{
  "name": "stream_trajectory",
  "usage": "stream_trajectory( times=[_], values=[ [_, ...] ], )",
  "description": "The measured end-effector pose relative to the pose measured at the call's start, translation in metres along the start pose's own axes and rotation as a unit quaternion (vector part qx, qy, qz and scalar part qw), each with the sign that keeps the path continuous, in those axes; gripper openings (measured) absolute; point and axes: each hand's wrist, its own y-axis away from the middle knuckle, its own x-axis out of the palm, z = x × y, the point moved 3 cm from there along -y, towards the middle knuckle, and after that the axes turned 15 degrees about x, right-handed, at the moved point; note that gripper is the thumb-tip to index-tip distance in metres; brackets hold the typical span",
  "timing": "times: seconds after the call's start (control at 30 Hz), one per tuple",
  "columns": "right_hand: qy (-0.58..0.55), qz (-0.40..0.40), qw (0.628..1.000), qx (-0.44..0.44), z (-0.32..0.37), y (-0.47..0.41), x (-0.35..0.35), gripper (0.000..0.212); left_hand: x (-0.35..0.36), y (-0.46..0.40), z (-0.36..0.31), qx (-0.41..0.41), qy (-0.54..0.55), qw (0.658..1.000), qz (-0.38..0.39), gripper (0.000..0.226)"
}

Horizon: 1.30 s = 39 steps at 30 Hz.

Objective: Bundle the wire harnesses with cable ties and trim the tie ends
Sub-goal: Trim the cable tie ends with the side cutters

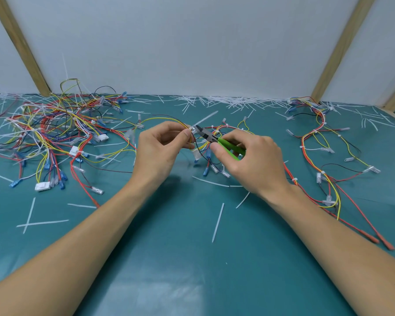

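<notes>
Head view
Backdrop: pale wall (192, 42) with slanted wooden battens (21, 44) left and right.
Surface: teal mat (192, 258), smooth, faintly glossy near the bottom edge.
Harness: held above mat centre, between both hands (205, 142); yellow, red and black wires looping away, blue and clear terminals hanging below.
Tie: white, round the wires at the left thumb tip, tail (206, 118) sticking up and to the right, blurred.
Cutters: grey jaws at the tie's head, just beside the left thumb (206, 133); green handles running back into the right palm.
Jaw state: too small and blurred to tell whether closed on the tie.
Left hand: raised off the mat (160, 151), thumb and curled fingers pinching the harness at the tie; forearm bare, coming in from bottom left.
Right hand: just right of the left, raised (253, 160), fingers curled round the green handles, thumb laid along the near handle; forearm bare, coming in from bottom right.
Hands together: close, knuckles facing, apart by the cutter head alone.
Left pile: tangled heap of harnesses (55, 133), red, yellow, blue, white, black wires, white plug blocks, blue sleeves.
Right side: one long harness (317, 160) laid out, white ties along it, red ends reaching toward the near edge.
Scraps: thin white tie tails (218, 222) scattered over the mat, thick drift along the wall foot (226, 100).
</notes>
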Motion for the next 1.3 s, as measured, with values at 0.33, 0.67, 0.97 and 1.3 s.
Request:
stream_trajectory(
  times=[0.33,0.67,0.97,1.3],
  values=[
    [0.024,-0.002,1.0,-0.015,-0.0004,-0.0004,0.0002,0.031,-0.0012,0.0016,-0.0004,0.012,-0.042,0.999,-0.029,0.012],
    [0.012,0.007,1.0,-0.001,-0.0024,-0.0002,0.004,0.034,-0.0002,0.002,-0.0009,0.019,-0.037,0.999,-0.018,0.012],
    [0.022,0.008,1.0,-0.005,-0.001,-0.0002,0.0034,0.035,-0.0005,0.0016,-0.0001,0.012,-0.026,0.999,-0.028,0.011],
    [0.015,-0.01,1.0,-0.01,-0.0003,0.0006,0.0007,0.035,0.0,0.0022,-0.0003,0.009,-0.021,1.0,-0.019,0.011]
  ],
)
